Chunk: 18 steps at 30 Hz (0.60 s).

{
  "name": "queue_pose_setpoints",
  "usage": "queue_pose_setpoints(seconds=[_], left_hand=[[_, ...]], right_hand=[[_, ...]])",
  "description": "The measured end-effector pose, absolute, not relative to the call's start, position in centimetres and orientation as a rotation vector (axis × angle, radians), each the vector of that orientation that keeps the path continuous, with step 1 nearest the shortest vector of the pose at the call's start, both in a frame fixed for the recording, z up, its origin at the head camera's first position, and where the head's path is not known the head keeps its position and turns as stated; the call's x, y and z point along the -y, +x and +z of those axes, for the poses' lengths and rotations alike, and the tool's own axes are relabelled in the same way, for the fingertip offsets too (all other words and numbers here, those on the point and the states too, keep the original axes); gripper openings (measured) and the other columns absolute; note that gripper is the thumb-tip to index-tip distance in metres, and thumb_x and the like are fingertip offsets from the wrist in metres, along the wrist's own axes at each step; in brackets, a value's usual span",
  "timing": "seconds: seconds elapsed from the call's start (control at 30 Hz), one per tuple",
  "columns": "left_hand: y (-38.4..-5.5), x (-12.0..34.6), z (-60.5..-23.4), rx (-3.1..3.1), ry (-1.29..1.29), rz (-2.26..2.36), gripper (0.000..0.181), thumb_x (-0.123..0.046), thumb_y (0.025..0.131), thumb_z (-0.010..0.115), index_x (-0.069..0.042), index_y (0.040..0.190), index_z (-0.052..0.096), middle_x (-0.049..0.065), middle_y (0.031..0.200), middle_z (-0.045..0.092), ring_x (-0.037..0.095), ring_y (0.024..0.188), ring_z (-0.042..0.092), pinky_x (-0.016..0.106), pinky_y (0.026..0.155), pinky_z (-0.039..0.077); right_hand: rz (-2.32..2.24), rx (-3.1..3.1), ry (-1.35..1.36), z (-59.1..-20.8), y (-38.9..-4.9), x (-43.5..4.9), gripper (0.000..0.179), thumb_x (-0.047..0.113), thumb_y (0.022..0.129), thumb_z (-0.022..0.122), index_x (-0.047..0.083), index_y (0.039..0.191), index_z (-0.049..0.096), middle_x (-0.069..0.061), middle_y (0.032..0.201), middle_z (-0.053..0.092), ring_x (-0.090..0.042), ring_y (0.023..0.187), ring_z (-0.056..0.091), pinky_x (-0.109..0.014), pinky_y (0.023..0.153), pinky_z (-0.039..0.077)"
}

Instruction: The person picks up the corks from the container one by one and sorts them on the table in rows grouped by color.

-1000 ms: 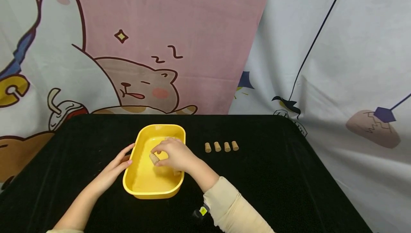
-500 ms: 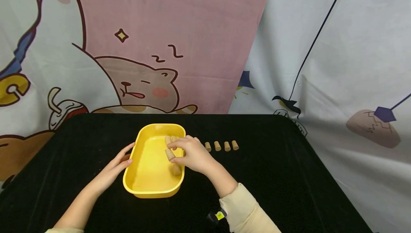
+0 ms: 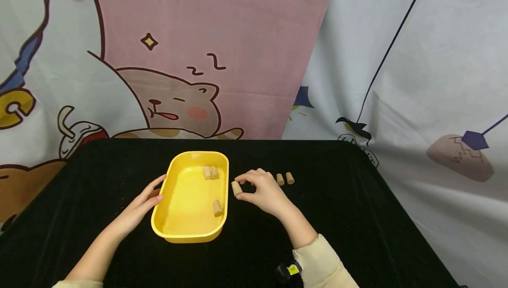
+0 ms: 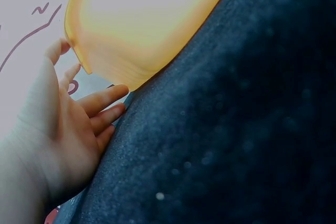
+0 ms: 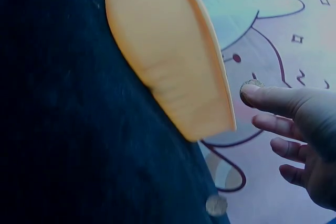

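My right hand [image 3: 265, 193] pinches a tan cork stopper [image 3: 236, 188] between thumb and fingers, just outside the right rim of a yellow tray [image 3: 186, 236]. In the right wrist view the round end of this cork [image 5: 251, 92] shows at the thumb tip. My left hand [image 3: 139, 206] touches the tray's left side with thumb and fingers loosely extended; the left wrist view shows these fingers [image 4: 107, 100] at the tray's outer wall. Inside the tray lie two corks [image 3: 211, 173] side by side near the far right, and a single cork [image 3: 218, 208] farther forward.
Beyond the right hand, two corks [image 3: 285, 178] are visible on the black tablecloth [image 3: 341, 226]; the hand largely hides the others in that row. A cartoon-printed cloth [image 3: 254, 58] hangs behind the table. One cork end [image 5: 216, 205] appears low in the right wrist view.
My right hand has carried the pinched cork rightward out of the tray, over its right rim, uncovering the corks inside. The left hand has stayed at the tray's side.
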<state>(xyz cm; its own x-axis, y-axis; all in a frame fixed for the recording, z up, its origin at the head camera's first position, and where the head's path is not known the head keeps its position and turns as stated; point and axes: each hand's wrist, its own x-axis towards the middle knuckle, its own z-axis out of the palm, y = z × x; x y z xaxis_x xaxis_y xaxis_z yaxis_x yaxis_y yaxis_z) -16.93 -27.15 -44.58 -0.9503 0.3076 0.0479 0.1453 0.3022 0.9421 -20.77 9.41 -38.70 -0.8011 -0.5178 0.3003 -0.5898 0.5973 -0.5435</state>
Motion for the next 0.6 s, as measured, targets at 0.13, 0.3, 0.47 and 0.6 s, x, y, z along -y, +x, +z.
queue_pose_setpoints(seconds=[0.13,0.3,0.47,0.6], left_hand=[[-17.0,27.2,-44.6,-2.415,0.414,1.721,0.057,-0.025,0.104,0.037,-0.012,0.153,0.012,0.037,0.145,0.026,0.051,0.120,0.044,0.060,0.089,0.044],[-16.9,27.1,-44.6,-2.410,0.394,1.730,0.057,-0.025,0.104,0.037,-0.013,0.154,0.012,0.037,0.144,0.026,0.050,0.119,0.045,0.059,0.089,0.045],[-16.9,27.1,-44.6,-2.408,0.388,1.730,0.057,-0.026,0.104,0.038,-0.014,0.154,0.012,0.036,0.145,0.026,0.049,0.119,0.046,0.057,0.089,0.045],[-17.0,27.0,-44.6,-2.420,0.405,1.732,0.057,-0.025,0.104,0.038,-0.014,0.154,0.013,0.036,0.145,0.026,0.049,0.118,0.047,0.058,0.089,0.045]], right_hand=[[1.018,2.710,0.893,-39.2,-20.9,-10.6,0.035,0.024,0.078,0.080,0.017,0.111,0.069,0.004,0.100,0.063,-0.025,0.095,0.055,-0.036,0.080,0.043],[1.042,2.725,0.823,-39.8,-21.3,-11.4,0.035,0.025,0.076,0.082,0.018,0.108,0.069,0.000,0.100,0.065,-0.026,0.095,0.055,-0.037,0.082,0.040],[1.009,2.754,0.734,-40.8,-21.6,-12.1,0.034,0.025,0.074,0.083,0.018,0.104,0.069,0.004,0.101,0.064,-0.022,0.088,0.054,-0.036,0.079,0.040],[0.990,2.786,0.683,-41.7,-21.9,-12.5,0.034,0.025,0.072,0.084,0.020,0.102,0.068,0.007,0.098,0.062,-0.019,0.086,0.052,-0.034,0.077,0.042]])
